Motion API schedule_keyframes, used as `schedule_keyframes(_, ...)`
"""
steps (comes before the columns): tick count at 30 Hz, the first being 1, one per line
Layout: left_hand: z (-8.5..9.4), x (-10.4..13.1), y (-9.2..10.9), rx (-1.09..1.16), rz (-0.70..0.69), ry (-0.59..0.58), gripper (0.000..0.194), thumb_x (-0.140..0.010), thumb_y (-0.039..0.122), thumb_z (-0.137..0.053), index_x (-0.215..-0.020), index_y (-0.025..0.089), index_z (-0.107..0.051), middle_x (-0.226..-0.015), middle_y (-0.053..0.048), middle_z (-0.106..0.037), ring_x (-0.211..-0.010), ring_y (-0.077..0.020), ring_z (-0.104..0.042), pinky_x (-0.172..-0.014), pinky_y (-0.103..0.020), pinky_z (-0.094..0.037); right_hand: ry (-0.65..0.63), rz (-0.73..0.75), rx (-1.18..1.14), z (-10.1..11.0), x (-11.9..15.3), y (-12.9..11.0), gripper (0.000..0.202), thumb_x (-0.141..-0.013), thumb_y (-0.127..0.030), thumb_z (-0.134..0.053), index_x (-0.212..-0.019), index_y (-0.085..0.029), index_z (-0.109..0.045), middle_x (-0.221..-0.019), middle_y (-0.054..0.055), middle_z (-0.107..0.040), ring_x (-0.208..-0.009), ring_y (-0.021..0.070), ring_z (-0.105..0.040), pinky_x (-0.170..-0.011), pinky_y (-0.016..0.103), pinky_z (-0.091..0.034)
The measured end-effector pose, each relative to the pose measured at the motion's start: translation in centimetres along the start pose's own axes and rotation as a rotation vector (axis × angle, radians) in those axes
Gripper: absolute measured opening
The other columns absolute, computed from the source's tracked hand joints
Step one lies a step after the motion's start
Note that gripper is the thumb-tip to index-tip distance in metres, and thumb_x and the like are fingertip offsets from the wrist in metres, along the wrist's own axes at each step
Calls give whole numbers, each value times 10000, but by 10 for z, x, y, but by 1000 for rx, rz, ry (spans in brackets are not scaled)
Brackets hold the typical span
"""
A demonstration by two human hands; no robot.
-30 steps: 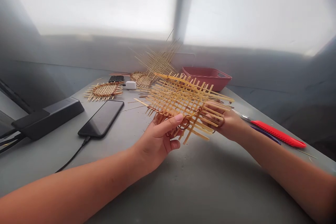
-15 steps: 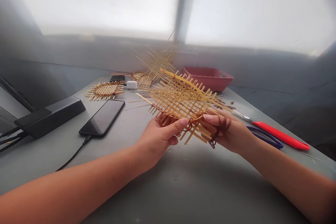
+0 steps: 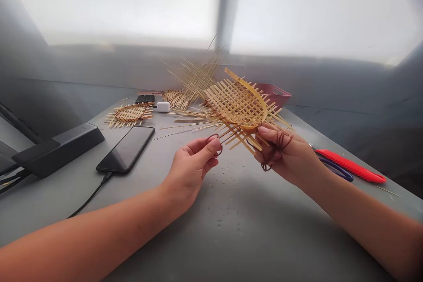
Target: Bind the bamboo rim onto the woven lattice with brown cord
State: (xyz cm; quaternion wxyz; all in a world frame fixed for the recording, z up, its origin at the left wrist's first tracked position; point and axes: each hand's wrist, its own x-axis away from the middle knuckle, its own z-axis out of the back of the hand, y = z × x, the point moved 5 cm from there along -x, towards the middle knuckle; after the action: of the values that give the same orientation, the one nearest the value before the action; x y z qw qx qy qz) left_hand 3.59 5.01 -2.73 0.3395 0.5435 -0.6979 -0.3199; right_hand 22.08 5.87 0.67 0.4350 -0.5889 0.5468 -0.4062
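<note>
A woven bamboo piece [image 3: 236, 101] with a curved rim strip [image 3: 256, 94] along its edge is tilted up above the table. My right hand [image 3: 287, 152] grips its lower right edge between thumb and fingers, with loops of brown cord wound about the fingers. Lower left of the weave, my left hand [image 3: 198, 154] pinches a brown cord [image 3: 228, 134] that stretches to the weave's edge. A small loop of the cord curls around the left fingertips. Part of the right fingers is hidden behind the strips.
Left on the grey table lie a phone [image 3: 125, 150] with a cable and a black power block [image 3: 59, 147]. Farther back are a finished-looking round weave [image 3: 130, 113], a white earbud case [image 3: 163, 106], loose strips [image 3: 194, 116] and a pink basket [image 3: 276, 94]. A red-handled cutter [image 3: 352, 166] overlaps blue scissor handles [image 3: 337, 169] at right.
My left hand has let go of the weave and moved down and left, drawing the brown cord out. The weave has risen and shifted right in my right hand.
</note>
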Motion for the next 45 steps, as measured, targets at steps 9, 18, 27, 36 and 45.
schedule_keyframes(9,-5,7,10,-160,-163,-56,241,-680,380,-859,-817,213,-752,-753,22,-690,-697,-73,-569,-672,-204,-462,-9,146,294,1,-1,-2,549,-625,-577,-849,-547,-199,-458,-458,-74,-405,-389,61,-370,-376,227,-299)
schedule_keyframes(18,-15,8,-2,-264,-11,-256,510,-790,635,-649,-777,140,-773,-901,-104,-751,-790,-172,-621,-814,-324,-495,-92,263,386,-10,8,-4,514,-754,-573,-753,-561,-207,-448,-479,-67,-407,-420,69,-364,-395,241,-283)
schedule_keyframes(27,-1,2,3,-201,-74,-6,410,-682,460,-841,-826,212,-549,-854,26,-586,-813,-113,-573,-735,-257,-488,-158,256,456,-13,9,-1,438,-817,-563,-685,-632,-217,-489,-482,-64,-407,-434,86,-365,-413,254,-300)
schedule_keyframes(36,-13,-1,2,11,20,-177,382,-745,260,-821,-1062,168,-628,-1209,-114,-679,-1131,-233,-635,-968,-365,-498,-237,280,585,-15,11,0,489,-853,-602,-630,-606,-219,-453,-519,-50,-407,-462,95,-374,-422,257,-331)
schedule_keyframes(45,-14,3,9,106,-21,-150,170,-742,225,-813,-854,174,-695,-896,0,-723,-825,-114,-683,-740,-237,-547,-423,140,602,-11,0,-1,542,-544,-604,-869,-600,-215,-496,-491,-88,-374,-444,72,-331,-419,243,-323)
